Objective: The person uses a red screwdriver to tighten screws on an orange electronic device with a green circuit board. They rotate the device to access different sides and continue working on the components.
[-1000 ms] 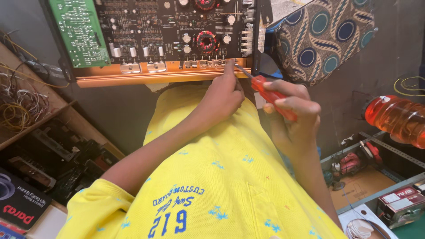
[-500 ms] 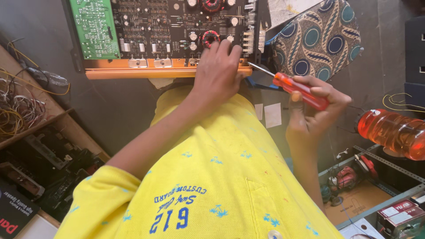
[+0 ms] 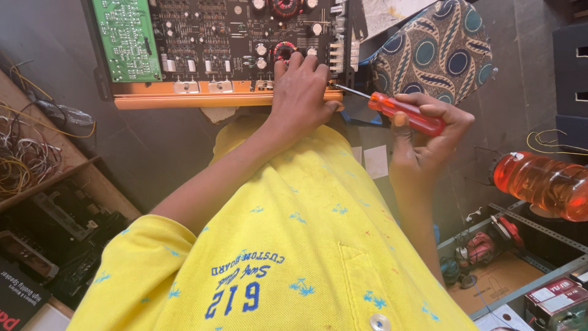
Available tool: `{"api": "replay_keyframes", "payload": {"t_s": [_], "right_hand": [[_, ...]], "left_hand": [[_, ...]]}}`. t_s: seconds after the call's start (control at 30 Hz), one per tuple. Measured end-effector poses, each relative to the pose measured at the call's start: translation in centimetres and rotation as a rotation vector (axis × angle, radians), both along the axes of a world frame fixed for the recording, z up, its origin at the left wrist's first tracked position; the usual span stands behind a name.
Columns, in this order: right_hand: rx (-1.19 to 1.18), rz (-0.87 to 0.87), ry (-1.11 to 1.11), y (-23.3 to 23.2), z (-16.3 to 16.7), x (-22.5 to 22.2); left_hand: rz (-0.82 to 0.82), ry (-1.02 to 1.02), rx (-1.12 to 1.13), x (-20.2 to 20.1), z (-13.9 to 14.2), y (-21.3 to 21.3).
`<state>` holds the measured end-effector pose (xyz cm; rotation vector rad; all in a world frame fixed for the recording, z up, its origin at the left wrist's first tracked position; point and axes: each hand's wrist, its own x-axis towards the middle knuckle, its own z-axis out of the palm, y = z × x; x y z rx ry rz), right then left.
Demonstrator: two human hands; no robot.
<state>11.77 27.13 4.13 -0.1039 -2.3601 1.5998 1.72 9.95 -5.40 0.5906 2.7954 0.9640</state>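
An open amplifier circuit board (image 3: 202, 37) in an orange frame (image 3: 184, 101) lies in front of me, with a green board (image 3: 125, 40) at its left. My left hand (image 3: 300, 92) rests on the board's near right edge, fingers over the components by a small copper coil (image 3: 283, 50). My right hand (image 3: 425, 138) grips a red-handled screwdriver (image 3: 407, 114). It lies almost level, its metal tip pointing at the frame's right corner, just beside my left thumb. My yellow shirt (image 3: 294, 245) fills the lower view.
A patterned blue and brown cushion (image 3: 438, 52) sits right of the board. An orange plastic bottle (image 3: 542, 184) lies at the right edge, above a tray with small tools (image 3: 484, 251). Tangled wires (image 3: 24, 153) and dark electronic parts (image 3: 55, 233) crowd the wooden shelves on the left.
My right hand has swung the screwdriver out to the right and nearly level. My left hand has slid further up onto the board.
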Motion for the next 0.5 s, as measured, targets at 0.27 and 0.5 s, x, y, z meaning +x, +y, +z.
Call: {"api": "replay_keyframes", "payload": {"t_s": [0.27,0.5], "right_hand": [[-0.051,0.051,0.035,0.35,-0.09,-0.2],[-0.093,0.077,0.012,0.59,0.2,-0.13]], "left_hand": [[-0.002,-0.004,0.018,0.18,0.19,-0.04],[0.011,0.019,0.01,0.6,-0.11,-0.19]]}}
